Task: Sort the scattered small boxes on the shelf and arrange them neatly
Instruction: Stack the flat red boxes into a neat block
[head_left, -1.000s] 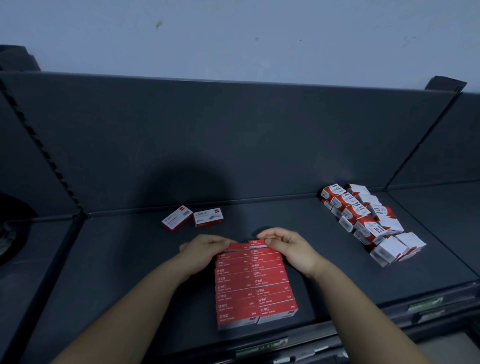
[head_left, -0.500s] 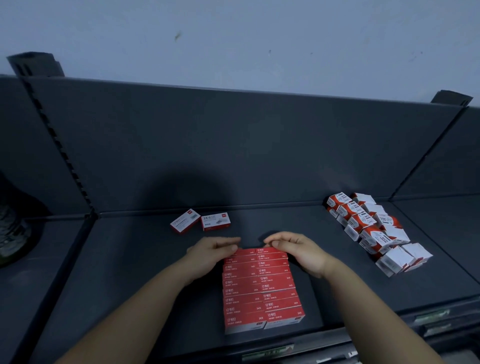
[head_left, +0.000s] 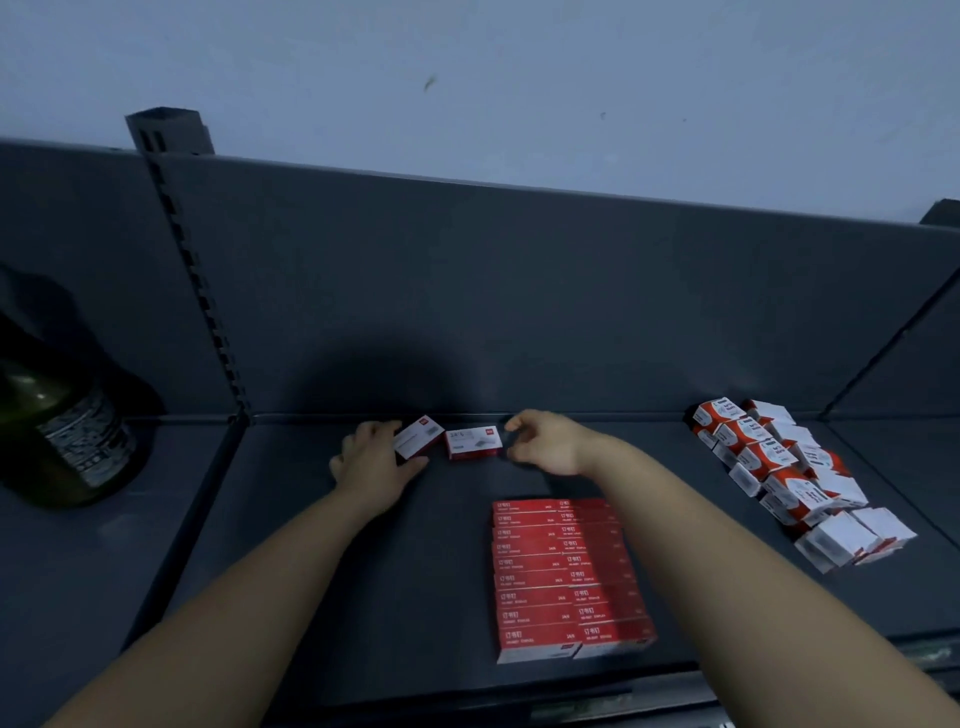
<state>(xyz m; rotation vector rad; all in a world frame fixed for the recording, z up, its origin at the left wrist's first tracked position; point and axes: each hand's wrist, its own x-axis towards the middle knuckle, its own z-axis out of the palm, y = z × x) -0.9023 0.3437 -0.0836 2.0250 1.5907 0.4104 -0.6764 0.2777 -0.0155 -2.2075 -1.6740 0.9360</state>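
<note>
at centre frame, near the back of the dark shelf (head_left: 363, 597), the left hand (head_left: 374, 462) has fingers and thumb curled round the left end of a tilted red-and-white box (head_left: 420, 437). the right hand (head_left: 545, 441) sits just beside the right end of a second loose box (head_left: 474, 442), finger and thumb apart, gripping nothing. at lower centre a neat two-column block of red boxes (head_left: 566, 577) lies flat, a looser heap of red-and-white boxes (head_left: 779, 467) runs down the right side, and a dark bottle (head_left: 67, 431) stands at the left edge.
</note>
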